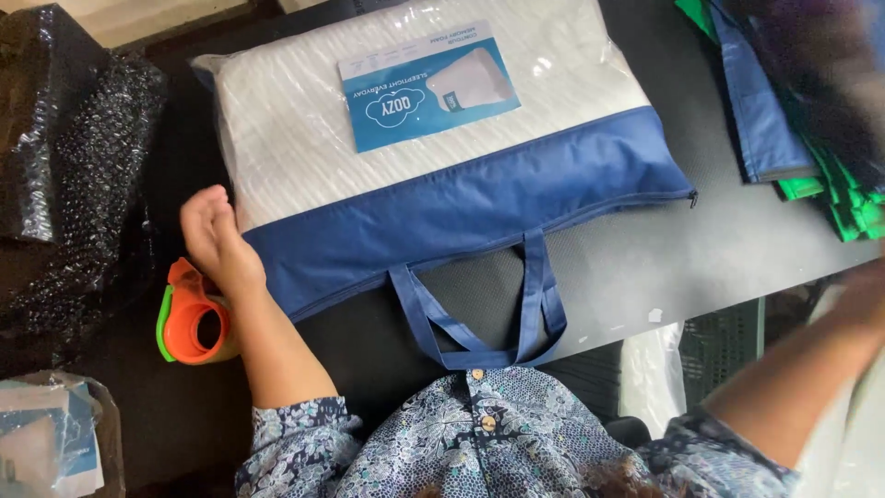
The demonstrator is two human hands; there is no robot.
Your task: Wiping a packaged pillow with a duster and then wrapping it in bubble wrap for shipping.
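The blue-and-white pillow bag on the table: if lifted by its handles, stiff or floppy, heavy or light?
The pillow bag looks plump and padded, so probably light for its size and squashy. Its fabric handles lie limp, so it would likely sag and swing. The clear plastic front may be slippery.

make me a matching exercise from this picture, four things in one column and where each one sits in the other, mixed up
1 pillow bag
2 tape dispenser
3 bubble wrap
4 folded green bags

A far left of the table
B right edge of the table
C middle of the table, handles toward the person
D just beside the left hand

Pairs: 1-C, 2-D, 3-A, 4-B
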